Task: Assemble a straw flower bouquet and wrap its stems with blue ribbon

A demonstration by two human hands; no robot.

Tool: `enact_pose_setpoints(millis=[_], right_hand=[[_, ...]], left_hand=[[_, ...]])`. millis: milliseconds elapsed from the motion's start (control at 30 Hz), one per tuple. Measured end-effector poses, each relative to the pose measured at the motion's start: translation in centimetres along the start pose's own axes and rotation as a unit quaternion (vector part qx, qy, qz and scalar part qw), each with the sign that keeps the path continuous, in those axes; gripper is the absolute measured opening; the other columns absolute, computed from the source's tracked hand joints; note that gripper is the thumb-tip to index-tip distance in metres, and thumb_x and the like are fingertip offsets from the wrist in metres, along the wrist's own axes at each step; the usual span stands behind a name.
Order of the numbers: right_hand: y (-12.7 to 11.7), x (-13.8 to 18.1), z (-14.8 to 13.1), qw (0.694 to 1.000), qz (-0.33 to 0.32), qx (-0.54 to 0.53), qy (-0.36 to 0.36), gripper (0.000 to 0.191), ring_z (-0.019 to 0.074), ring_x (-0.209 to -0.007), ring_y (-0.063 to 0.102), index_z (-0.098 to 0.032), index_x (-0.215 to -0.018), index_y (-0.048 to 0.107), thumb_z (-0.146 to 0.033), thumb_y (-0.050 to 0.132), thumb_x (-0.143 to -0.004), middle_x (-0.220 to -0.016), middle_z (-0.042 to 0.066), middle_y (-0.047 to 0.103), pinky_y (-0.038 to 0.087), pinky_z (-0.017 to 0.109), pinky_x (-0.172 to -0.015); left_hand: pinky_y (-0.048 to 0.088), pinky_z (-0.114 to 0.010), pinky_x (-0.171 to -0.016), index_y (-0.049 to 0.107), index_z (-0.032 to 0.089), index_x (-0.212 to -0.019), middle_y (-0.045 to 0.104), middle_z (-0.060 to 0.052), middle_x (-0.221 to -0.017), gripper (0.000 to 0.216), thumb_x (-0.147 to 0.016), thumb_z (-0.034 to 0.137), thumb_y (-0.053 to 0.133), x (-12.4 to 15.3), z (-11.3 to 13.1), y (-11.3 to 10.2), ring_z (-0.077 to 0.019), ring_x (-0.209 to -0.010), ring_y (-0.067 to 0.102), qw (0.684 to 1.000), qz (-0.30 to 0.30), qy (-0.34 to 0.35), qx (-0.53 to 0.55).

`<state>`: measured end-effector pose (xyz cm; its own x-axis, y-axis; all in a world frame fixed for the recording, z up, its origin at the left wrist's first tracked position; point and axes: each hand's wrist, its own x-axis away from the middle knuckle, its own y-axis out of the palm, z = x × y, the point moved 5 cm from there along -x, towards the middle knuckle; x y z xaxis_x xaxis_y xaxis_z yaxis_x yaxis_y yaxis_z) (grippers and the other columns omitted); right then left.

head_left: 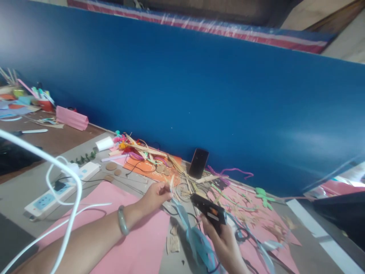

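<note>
My left hand, a bangle on its wrist, pinches a small pale piece that looks like a strip of dried husk. My right hand is wrapped round the grip of a black glue gun, whose tip points up and left, a short way right of my left hand. Between the two hands, light blue strips run down toward the front edge of the picture. It cannot be made out whether they touch my fingers. Under my left forearm lies a pink sheet.
A dark phone leans against the blue partition. Dried strips and craft scraps lie on an orange sheet. A white power strip stands at left, with a white cable crossing in front. More scraps cover another pink sheet.
</note>
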<state>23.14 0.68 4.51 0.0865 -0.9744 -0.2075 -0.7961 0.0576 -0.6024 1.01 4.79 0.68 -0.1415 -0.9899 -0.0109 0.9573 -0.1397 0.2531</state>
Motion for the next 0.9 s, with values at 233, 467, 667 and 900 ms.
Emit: enact_pose_setpoints(millis=[233,467,667,900], right_hand=[[-0.6,-1.2,0.2,0.993,0.065,0.100,0.017,0.048,0.0180,-0.048,0.050,-0.022,-0.057,0.053,-0.062,0.048,-0.082,-0.047,0.001,0.052,0.038,0.027,-0.048],[-0.1,-1.7,0.0,0.985,-0.013,0.170,0.017,0.032,0.0213,-0.052,0.057,-0.022,-0.075,0.057,-0.049,0.042,-0.085,-0.052,0.000,0.057,0.037,0.028,-0.050],[-0.5,-2.9,0.0,0.974,-0.045,0.220,0.015,0.025,0.0242,-0.062,0.062,-0.022,-0.082,0.055,-0.043,0.041,-0.086,-0.064,0.004,0.063,0.039,0.030,-0.056],[-0.2,-4.7,0.2,0.969,-0.050,0.240,-0.009,0.026,0.0251,-0.071,0.065,-0.020,-0.095,0.058,-0.040,0.042,-0.089,-0.074,0.005,0.067,0.040,0.029,-0.059]], left_hand=[[0.041,-0.025,-0.057,0.056,0.016,-0.072,0.059,0.002,-0.061,0.023,-0.070,0.029,0.074,0.0,0.8,-0.1,-0.0130,-0.058,0.057,0.999,0.013,-0.009,-0.028],[0.041,-0.023,-0.055,0.054,0.017,-0.075,0.059,0.002,-0.066,0.020,-0.073,0.028,0.071,0.4,1.1,0.0,-0.0119,-0.060,0.055,0.999,0.021,-0.005,-0.024],[0.040,-0.022,-0.051,0.051,0.018,-0.076,0.058,0.003,-0.064,0.023,-0.074,0.030,0.070,0.7,0.9,0.2,-0.0108,-0.055,0.054,0.999,0.012,-0.033,-0.015],[0.041,-0.024,-0.054,0.050,0.018,-0.076,0.055,0.004,-0.065,0.022,-0.074,0.030,0.069,0.4,0.3,0.1,-0.0115,-0.056,0.054,0.999,0.011,-0.031,-0.042]])
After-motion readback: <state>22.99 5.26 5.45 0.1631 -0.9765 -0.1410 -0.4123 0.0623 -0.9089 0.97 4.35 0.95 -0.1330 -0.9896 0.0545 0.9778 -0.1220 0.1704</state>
